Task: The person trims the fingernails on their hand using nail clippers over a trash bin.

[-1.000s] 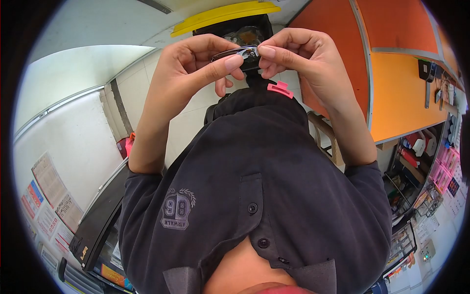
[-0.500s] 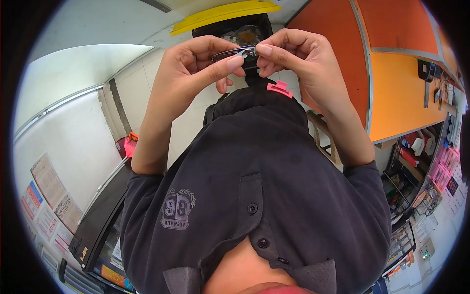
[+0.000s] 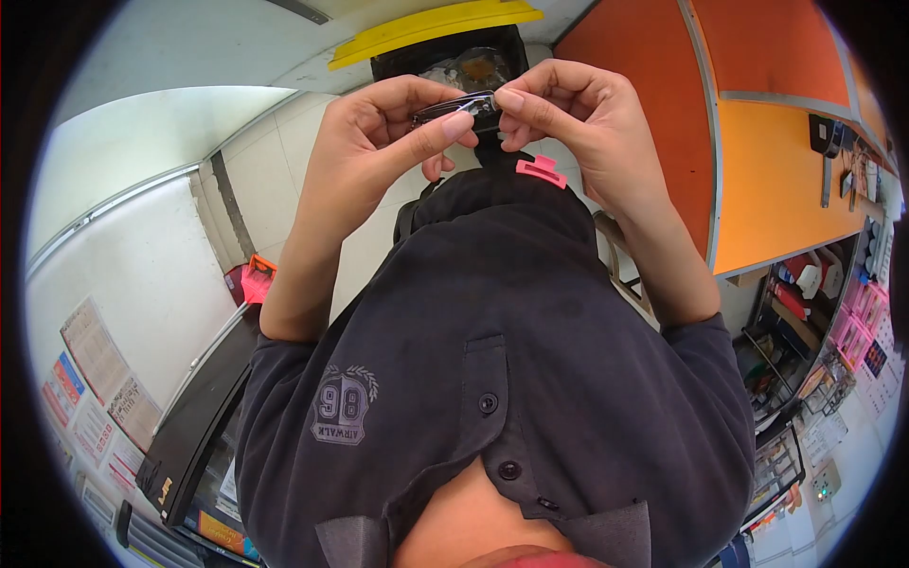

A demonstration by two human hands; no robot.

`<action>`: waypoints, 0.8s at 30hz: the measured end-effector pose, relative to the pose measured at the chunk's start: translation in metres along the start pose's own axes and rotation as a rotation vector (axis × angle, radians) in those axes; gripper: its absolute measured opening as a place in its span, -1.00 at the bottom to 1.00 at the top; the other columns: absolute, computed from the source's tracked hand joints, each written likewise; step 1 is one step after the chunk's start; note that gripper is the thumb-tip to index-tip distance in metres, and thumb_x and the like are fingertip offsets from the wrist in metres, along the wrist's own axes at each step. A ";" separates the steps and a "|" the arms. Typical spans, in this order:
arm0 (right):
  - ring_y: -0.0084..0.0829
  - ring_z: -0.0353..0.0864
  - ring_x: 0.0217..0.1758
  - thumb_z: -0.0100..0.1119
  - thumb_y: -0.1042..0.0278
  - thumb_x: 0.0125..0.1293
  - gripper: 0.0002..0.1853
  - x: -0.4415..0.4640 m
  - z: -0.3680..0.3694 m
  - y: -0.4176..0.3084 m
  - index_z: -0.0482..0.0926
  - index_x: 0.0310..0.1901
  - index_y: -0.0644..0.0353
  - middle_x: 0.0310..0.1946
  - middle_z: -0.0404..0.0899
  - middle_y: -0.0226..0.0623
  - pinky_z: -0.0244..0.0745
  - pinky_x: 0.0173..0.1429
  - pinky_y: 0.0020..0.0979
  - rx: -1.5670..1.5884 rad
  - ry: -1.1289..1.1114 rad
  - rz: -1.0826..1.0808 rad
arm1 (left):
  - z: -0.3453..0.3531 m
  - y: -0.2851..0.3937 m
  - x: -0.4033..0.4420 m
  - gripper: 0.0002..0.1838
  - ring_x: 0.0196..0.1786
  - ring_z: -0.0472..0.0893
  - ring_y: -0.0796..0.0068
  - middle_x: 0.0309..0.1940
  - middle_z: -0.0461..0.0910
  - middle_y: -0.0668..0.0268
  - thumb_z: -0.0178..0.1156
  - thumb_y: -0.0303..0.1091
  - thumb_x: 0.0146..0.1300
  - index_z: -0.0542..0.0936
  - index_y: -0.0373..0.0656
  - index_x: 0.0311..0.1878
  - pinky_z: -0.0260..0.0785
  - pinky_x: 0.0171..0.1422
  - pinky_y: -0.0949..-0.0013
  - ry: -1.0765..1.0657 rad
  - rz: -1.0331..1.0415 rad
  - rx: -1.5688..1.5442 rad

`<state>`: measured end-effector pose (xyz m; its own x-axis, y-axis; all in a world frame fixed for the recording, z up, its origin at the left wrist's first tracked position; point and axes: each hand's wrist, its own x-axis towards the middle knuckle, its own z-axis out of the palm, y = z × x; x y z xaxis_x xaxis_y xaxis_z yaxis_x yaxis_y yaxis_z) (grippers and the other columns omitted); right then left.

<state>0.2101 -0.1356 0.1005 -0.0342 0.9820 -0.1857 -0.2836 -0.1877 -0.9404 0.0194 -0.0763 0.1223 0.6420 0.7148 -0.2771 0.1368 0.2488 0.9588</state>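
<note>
In front of my chest, a small glossy black hair clip [image 3: 481, 102] with a curved, slotted frame is held between both hands. My left hand [image 3: 388, 128] pinches its left part between thumb and fingers. At the other end, the thumb and index finger of my right hand [image 3: 559, 109] are closed on its right tip. Fingers hide much of the clip. Below my right hand a pink claw clip [image 3: 542, 171] rests on the dark cloth over my lap.
Beyond my hands is a black container [image 3: 511, 57] with a yellow edge [image 3: 436, 28]. Orange cabinet panels [image 3: 644, 104] rise on the right, close to my right arm. A dark cabinet [image 3: 185, 450] and a pink-orange object [image 3: 256, 279] are at the left.
Both hands keep their pinch on the black hair clip. My left hand has shifted slightly down and to the right, and the clip has tilted a little.
</note>
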 end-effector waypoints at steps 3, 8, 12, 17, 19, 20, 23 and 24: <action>-0.60 0.59 -0.44 0.24 0.33 0.15 -0.77 0.001 -0.001 -0.001 0.57 -0.31 0.36 -0.49 0.59 -0.29 0.48 -0.33 -0.62 -0.014 0.004 0.028 | 0.000 -0.002 0.001 -0.73 -0.48 0.50 0.65 -0.42 0.59 0.20 0.22 -0.39 0.16 0.51 -0.37 -0.14 0.36 -0.38 0.59 -0.018 0.015 -0.067; -0.61 0.58 -0.45 0.24 0.32 0.16 -0.77 0.001 -0.003 0.000 0.57 -0.30 0.36 -0.49 0.59 -0.29 0.47 -0.33 -0.63 -0.008 0.006 0.043 | 0.001 -0.002 0.004 -0.73 -0.49 0.50 0.65 -0.43 0.59 0.21 0.22 -0.38 0.16 0.51 -0.37 -0.14 0.36 -0.39 0.59 -0.021 0.007 -0.040; -0.61 0.57 -0.45 0.23 0.33 0.17 -0.78 0.001 -0.004 0.007 0.57 -0.31 0.36 -0.49 0.58 -0.29 0.47 -0.32 -0.63 0.027 0.009 0.012 | 0.001 -0.006 0.006 -0.73 -0.51 0.48 0.66 -0.44 0.59 0.21 0.21 -0.37 0.17 0.51 -0.37 -0.14 0.35 -0.40 0.60 -0.030 0.001 -0.042; -0.59 0.57 -0.44 0.21 0.35 0.18 -0.80 0.003 -0.009 0.007 0.56 -0.31 0.35 -0.49 0.56 -0.30 0.49 -0.28 -0.59 -0.009 0.019 0.057 | 0.003 -0.012 0.012 -0.76 -0.60 0.39 0.69 -0.45 0.58 0.22 0.14 -0.34 0.20 0.53 -0.35 -0.17 0.38 -0.36 0.55 -0.020 -0.006 0.014; -0.56 0.56 -0.44 0.21 0.33 0.18 -0.81 0.006 -0.012 0.009 0.56 -0.34 0.33 -0.49 0.54 -0.32 0.51 -0.25 -0.53 -0.004 0.016 0.071 | 0.001 -0.017 0.018 -0.76 -0.61 0.37 0.70 -0.46 0.57 0.23 0.13 -0.33 0.21 0.53 -0.34 -0.18 0.37 -0.37 0.55 -0.032 -0.003 0.020; -0.56 0.56 -0.43 0.21 0.32 0.17 -0.80 0.009 -0.013 0.010 0.56 -0.34 0.32 -0.49 0.54 -0.33 0.50 -0.24 -0.54 -0.014 0.023 0.088 | -0.002 -0.021 0.023 -0.76 -0.61 0.37 0.70 -0.47 0.57 0.23 0.13 -0.33 0.22 0.53 -0.34 -0.19 0.36 -0.37 0.56 -0.039 -0.001 0.028; -0.56 0.57 -0.42 0.22 0.28 0.17 -0.78 0.017 -0.015 0.015 0.56 -0.33 0.31 -0.49 0.54 -0.34 0.48 -0.20 -0.56 -0.038 0.041 0.126 | -0.007 -0.029 0.034 -0.76 -0.62 0.35 0.71 -0.48 0.56 0.25 0.12 -0.32 0.22 0.54 -0.34 -0.20 0.34 -0.38 0.57 -0.055 -0.002 0.057; -0.56 0.57 -0.42 0.22 0.28 0.17 -0.78 0.019 -0.016 0.017 0.56 -0.33 0.30 -0.49 0.54 -0.35 0.48 -0.19 -0.56 -0.042 0.045 0.131 | -0.008 -0.030 0.036 -0.75 -0.62 0.34 0.71 -0.49 0.56 0.25 0.12 -0.31 0.22 0.54 -0.34 -0.20 0.34 -0.39 0.57 -0.060 -0.003 0.069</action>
<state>0.2198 -0.1207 0.0766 -0.0246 0.9473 -0.3193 -0.2395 -0.3157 -0.9181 0.0324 -0.0525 0.0832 0.6850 0.6735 -0.2778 0.1892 0.2039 0.9605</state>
